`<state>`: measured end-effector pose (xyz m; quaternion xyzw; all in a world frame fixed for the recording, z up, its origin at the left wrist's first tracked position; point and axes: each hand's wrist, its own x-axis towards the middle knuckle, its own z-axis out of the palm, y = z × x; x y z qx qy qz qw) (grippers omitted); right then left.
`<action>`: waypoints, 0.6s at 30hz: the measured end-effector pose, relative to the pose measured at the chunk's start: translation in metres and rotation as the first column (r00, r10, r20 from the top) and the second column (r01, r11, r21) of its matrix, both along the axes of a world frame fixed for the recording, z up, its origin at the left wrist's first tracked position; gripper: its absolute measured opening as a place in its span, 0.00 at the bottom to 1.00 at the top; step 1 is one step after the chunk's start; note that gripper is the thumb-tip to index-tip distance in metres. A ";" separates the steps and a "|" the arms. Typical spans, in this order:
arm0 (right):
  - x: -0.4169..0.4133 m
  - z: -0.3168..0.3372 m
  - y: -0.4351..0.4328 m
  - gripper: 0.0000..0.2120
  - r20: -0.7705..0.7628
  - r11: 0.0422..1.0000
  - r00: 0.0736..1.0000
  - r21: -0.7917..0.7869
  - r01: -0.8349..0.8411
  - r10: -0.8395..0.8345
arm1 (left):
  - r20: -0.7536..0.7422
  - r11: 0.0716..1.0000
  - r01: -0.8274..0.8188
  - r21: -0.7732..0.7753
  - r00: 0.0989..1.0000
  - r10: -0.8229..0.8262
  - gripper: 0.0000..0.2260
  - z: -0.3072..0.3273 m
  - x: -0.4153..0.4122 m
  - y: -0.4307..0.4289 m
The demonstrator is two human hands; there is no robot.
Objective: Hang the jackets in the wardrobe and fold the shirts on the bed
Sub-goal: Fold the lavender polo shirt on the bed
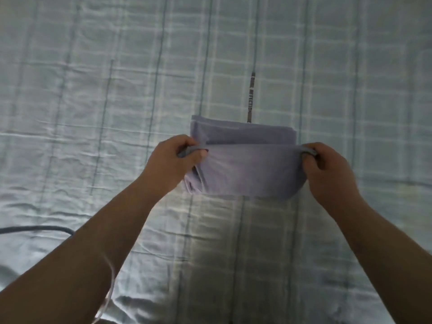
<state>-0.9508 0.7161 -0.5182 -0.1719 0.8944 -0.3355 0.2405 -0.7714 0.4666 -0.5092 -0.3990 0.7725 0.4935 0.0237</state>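
Observation:
A lavender shirt lies partly folded on the bed, in the middle of the view. Its near part is lifted up toward the far folded part. My left hand pinches the raised edge at the left corner. My right hand pinches the same edge at the right corner. Both arms reach in from the bottom of the view.
The bed is covered by a pale blue-grey checked sheet with wrinkles. A dark printed strip runs on the sheet just beyond the shirt. A dark cable lies at the left edge and a thin white cord hangs near my left arm.

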 end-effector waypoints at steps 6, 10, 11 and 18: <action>-0.026 -0.036 -0.044 0.07 -0.119 0.986 0.985 0.101 0.134 -0.121 | -0.048 0.984 -0.133 -0.118 0.991 0.129 0.06 -0.041 -0.059 -0.020; -0.035 -0.059 -0.048 0.07 -0.169 0.961 0.984 0.259 0.101 -0.057 | -0.004 0.976 -0.103 -0.194 0.995 0.104 0.14 -0.063 -0.072 -0.026; -0.035 -0.064 -0.047 0.07 -0.175 0.954 0.983 0.280 0.105 -0.057 | 0.010 0.970 -0.101 -0.219 0.994 0.106 0.18 -0.065 -0.071 -0.025; -0.002 -0.052 -0.041 0.19 -0.509 0.988 0.848 0.114 -0.101 0.146 | -0.065 0.721 0.128 -0.681 0.970 -0.233 0.19 -0.063 -0.039 0.018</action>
